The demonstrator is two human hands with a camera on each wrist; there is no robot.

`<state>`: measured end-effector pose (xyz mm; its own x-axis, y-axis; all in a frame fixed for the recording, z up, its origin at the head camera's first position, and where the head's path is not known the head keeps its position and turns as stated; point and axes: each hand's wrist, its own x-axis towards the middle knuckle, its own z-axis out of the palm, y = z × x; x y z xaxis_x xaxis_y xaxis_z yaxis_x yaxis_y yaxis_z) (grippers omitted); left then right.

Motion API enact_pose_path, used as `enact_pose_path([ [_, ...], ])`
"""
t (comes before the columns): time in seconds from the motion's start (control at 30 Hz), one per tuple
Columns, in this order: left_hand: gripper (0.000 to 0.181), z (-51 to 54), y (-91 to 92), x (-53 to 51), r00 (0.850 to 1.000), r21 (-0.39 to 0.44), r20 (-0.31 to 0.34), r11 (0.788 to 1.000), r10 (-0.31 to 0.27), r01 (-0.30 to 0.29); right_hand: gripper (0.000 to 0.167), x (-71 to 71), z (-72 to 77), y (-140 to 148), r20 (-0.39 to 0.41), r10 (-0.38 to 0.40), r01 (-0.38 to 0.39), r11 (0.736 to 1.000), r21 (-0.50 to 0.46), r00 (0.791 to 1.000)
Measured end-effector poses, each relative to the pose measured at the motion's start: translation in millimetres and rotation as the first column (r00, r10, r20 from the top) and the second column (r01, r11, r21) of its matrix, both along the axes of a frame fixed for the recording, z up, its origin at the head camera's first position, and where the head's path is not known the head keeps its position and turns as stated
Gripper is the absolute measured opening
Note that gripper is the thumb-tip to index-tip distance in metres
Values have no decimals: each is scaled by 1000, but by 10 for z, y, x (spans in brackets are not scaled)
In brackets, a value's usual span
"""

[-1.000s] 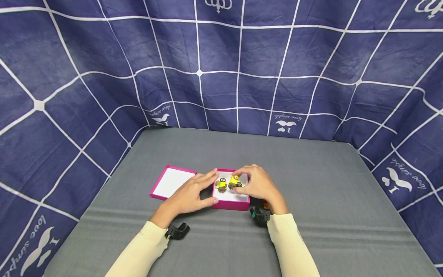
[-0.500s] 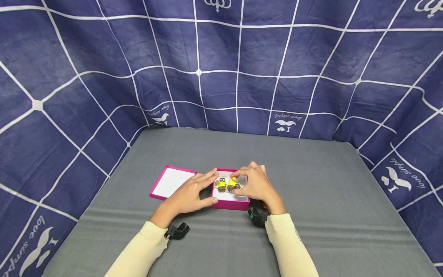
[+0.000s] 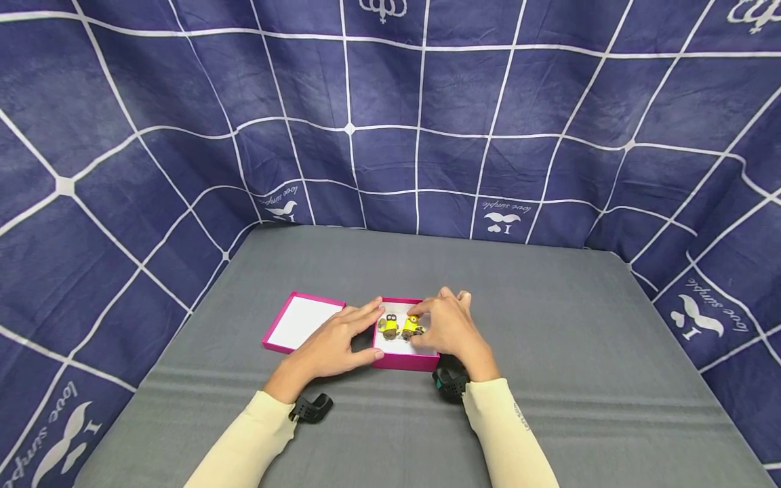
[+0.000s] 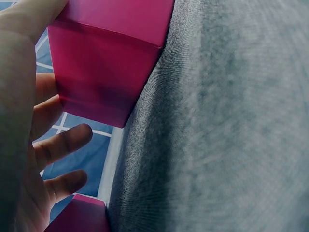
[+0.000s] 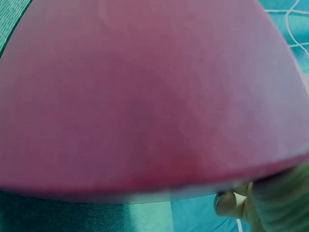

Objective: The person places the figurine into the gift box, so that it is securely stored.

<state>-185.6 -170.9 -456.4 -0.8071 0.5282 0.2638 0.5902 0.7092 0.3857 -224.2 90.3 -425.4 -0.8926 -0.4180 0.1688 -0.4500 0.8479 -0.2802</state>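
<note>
A pink box [image 3: 405, 362] with a white inside stands open-topped in the head view. In it, on the left, lies a yellow two-eyed minion figurine [image 3: 390, 326] with brown lower parts. My right hand [image 3: 450, 329] reaches over the box's right side and pinches a second, one-eyed minion figurine [image 3: 410, 328] between thumb and index finger. The fingers partly cover that figurine. My left hand [image 3: 335, 342] rests with extended fingers on the box's left rim, thumb at the front corner. In the left wrist view two fingers [image 4: 67, 145] stand clear of the box wall.
The pink lid [image 3: 304, 322], white inside, lies left of the box, partly behind my left hand. Both stand on a grey cloth-covered table [image 3: 549, 339]. A dark blue curtain [image 3: 451, 156] with white grid lines hangs around the back and sides. The box wall [image 5: 154, 96] fills the right wrist view.
My right hand has shifted slightly left and turned, and the one-eyed figurine has turned a little more upright inside the box. The left hand and the box have stayed put.
</note>
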Motion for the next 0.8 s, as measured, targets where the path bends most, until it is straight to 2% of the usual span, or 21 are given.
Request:
enact_pose_path([
  [0.23,81,-10,-2,0,1000,1,-1,1000,4,-4,45,7,-4,-9,-11,1,-1,1000,6,1000],
  [0.57,82,-2,10,20,1000,6,1,1000,4,-4,44,24,-22,-19,36,-28,27,999,31,999],
  [0.8,82,0,6,6,1000,3,-14,1000,-2,2,45,17,-15,-33,34,-33,32,999,32,999],
])
